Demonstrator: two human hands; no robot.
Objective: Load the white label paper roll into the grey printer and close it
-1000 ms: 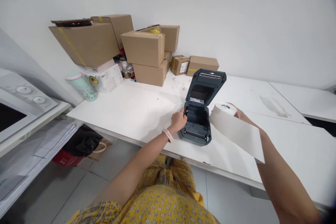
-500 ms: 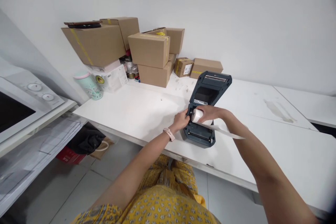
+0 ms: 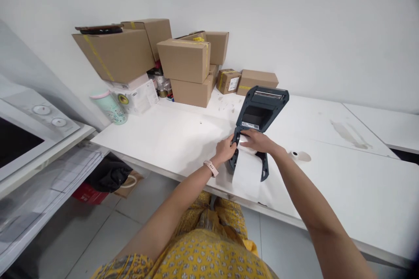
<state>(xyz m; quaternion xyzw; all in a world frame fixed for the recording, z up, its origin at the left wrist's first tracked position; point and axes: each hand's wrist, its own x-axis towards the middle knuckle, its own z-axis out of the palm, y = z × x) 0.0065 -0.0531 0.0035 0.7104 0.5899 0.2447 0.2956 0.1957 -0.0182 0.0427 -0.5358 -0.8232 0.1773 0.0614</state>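
A dark blue-grey label printer (image 3: 264, 108) stands on the white table with its lid raised. My left hand (image 3: 225, 148) holds the left side of its body, fingers curled over the edge. Inside the printer lies a white paper roll (image 3: 244, 139), partly hidden by my right hand (image 3: 257, 140), whose fingers are bent over it. From the roll a wide paper strip (image 3: 248, 174) runs over the printer's front towards the table edge. Beyond my right forearm, a small white roll (image 3: 294, 154) with a dark centre is on the table.
Cardboard boxes (image 3: 186, 62) are stacked at the back left, with smaller boxes (image 3: 257, 82) along the wall. A mint tumbler (image 3: 109, 107) stands by a white box (image 3: 139, 98). At far left is a microwave (image 3: 42, 115). The table's front edge (image 3: 196, 186) runs close to my body.
The paper roll has gone down into the printer under my right hand. Its strip, earlier trailing right, now lies over the printer's front. My left hand stays on the printer's side.
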